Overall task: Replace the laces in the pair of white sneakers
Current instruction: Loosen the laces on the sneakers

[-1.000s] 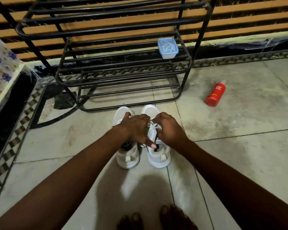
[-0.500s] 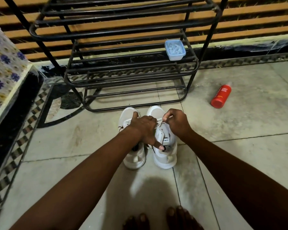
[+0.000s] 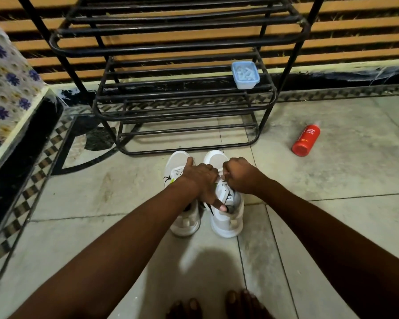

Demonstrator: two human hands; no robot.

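Note:
Two white sneakers stand side by side on the tiled floor, toes pointing away from me: the left sneaker point(image 3: 179, 165) and the right sneaker point(image 3: 228, 223). My left hand point(image 3: 202, 180) lies across both, thumb on the left sneaker, one finger reaching down to the right sneaker's collar. My right hand point(image 3: 242, 177) is curled over the right sneaker's lacing and pinches the white lace point(image 3: 221, 175) near the lower eyelets. Most of that lacing is hidden under my hands.
A black metal shoe rack point(image 3: 171, 88) stands just beyond the sneakers, with a small pale blue plastic box point(image 3: 245, 74) on a shelf. A red bottle point(image 3: 306, 141) lies on the floor to the right. A floral-covered ledge point(image 3: 7, 93) is at left. My toes point(image 3: 217, 305) show at the bottom.
My right hand has drawn toward the toe end of the right sneaker and closed tighter on the lace. My left hand stays across both sneakers.

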